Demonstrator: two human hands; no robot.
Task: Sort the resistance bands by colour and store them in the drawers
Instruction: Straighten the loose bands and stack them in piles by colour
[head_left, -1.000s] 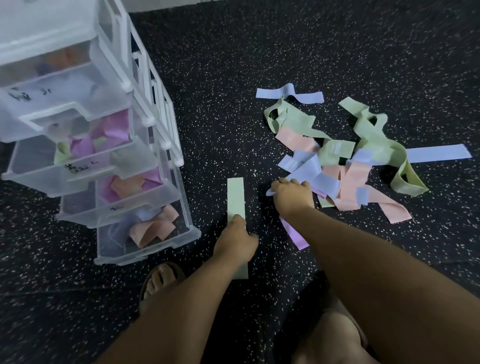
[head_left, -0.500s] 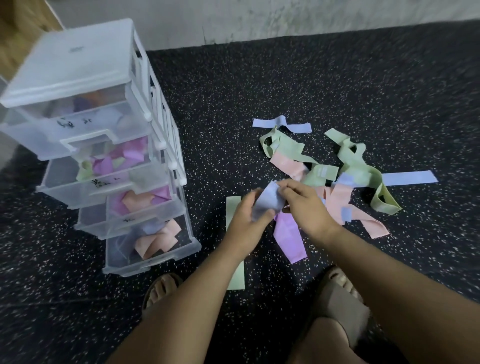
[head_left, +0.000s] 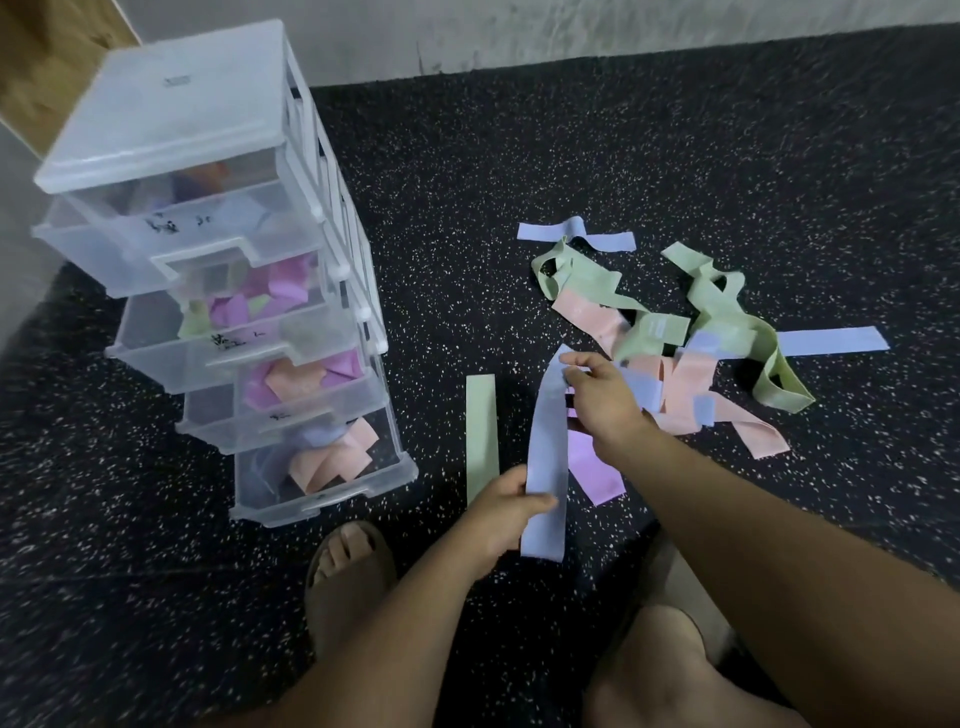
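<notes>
1. A thin, flat blue band (head_left: 545, 452) hung as a long smooth strip between both hands. The left hand (head_left: 501, 514) gripped it near its lower end with the thumb across the front. The right hand (head_left: 602, 400) pinched its upper end, just beside the pile.
2. The pile (head_left: 675, 343) was a tangle of soft matte loops and strips in green, pink and blue, lying on the floor to the right of the hands.
3. A green strip (head_left: 481, 431) lay straight and flat on the floor left of the blue band. A purple band (head_left: 597, 467) lay under the right wrist.
4. The drawer tower (head_left: 171, 119) was cloudy translucent plastic, with 4 drawers pulled partly out in steps. Folded purple, green, pink and blue bands showed through them.
5. The floor (head_left: 519, 156) was dark rubber flecked with white.
6. The left hand hid the green strip's lower end, and the right arm covered part of the purple band. The black handwriting on the drawer fronts could not be read, and the top drawer's contents were only blurred colours. A sandalled foot (head_left: 348, 566) showed below the tower.
</notes>
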